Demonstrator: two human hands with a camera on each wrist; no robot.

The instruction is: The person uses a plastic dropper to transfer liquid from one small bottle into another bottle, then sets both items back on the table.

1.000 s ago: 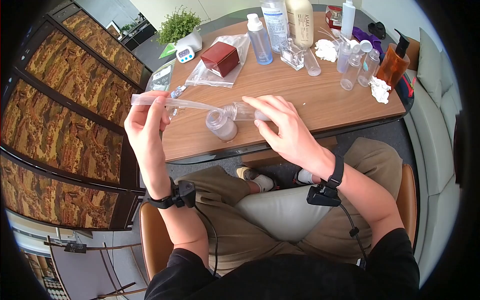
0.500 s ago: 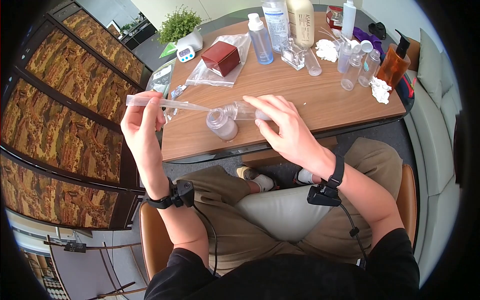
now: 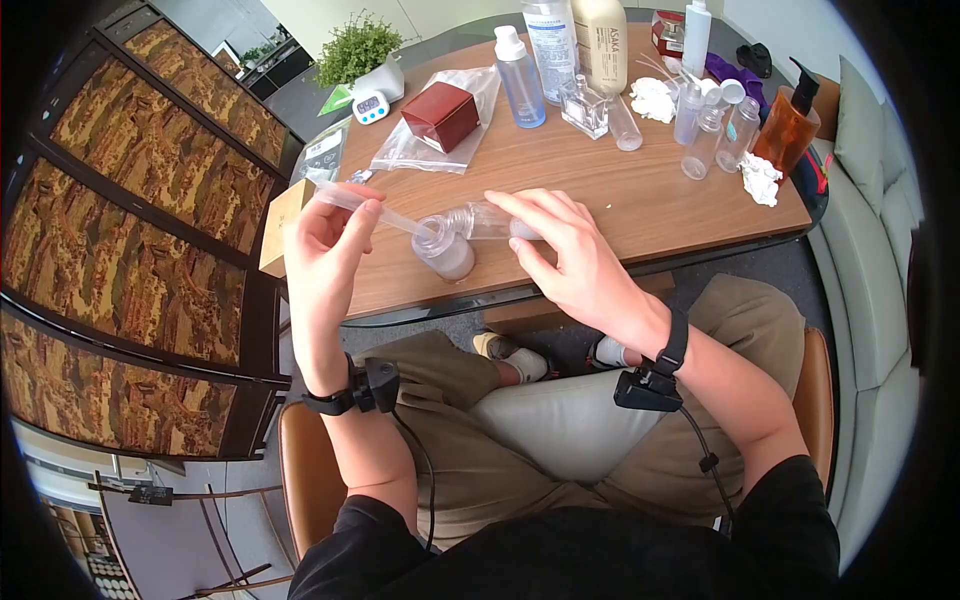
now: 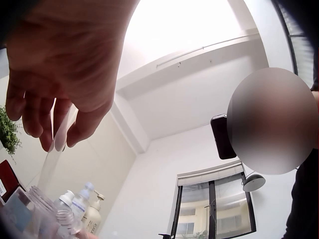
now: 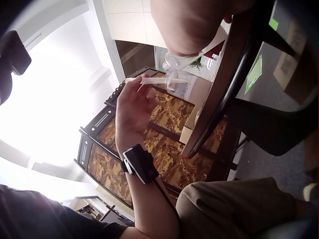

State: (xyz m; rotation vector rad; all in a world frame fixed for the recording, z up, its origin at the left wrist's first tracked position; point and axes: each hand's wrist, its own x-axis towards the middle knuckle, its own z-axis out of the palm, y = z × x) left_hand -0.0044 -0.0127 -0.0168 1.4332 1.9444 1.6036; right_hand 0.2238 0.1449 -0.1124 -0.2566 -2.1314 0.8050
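Observation:
My left hand [image 3: 325, 250] pinches a translucent plastic pipette [image 3: 395, 217] between thumb and fingers. Its thin end slants down into the open mouth of a clear bottle [image 3: 447, 258] standing near the table's front edge, with cloudy contents low inside. In the left wrist view the pipette [image 4: 50, 167] runs from the fingertips to the bottle's threaded neck [image 4: 40, 196]. My right hand [image 3: 570, 255] holds a second clear bottle [image 3: 487, 222] on its side, thumb in front and fingers over it. That bottle's threaded neck lies right by the standing bottle's rim; its base is hidden by the hand.
A dark red box [image 3: 440, 117] lies on a zip bag behind the hands, near a white timer [image 3: 370, 106]. Farther right are a blue pump bottle [image 3: 520, 85], glass bottles, crumpled tissue [image 3: 652, 101] and an amber pump bottle [image 3: 788, 130]. A cardboard box [image 3: 275, 232] stands by the left edge.
My left hand first drew slightly left, then moved right and tilted the pipette more steeply, its tip now inside the standing bottle's mouth. My right hand and its bottle have stayed in place.

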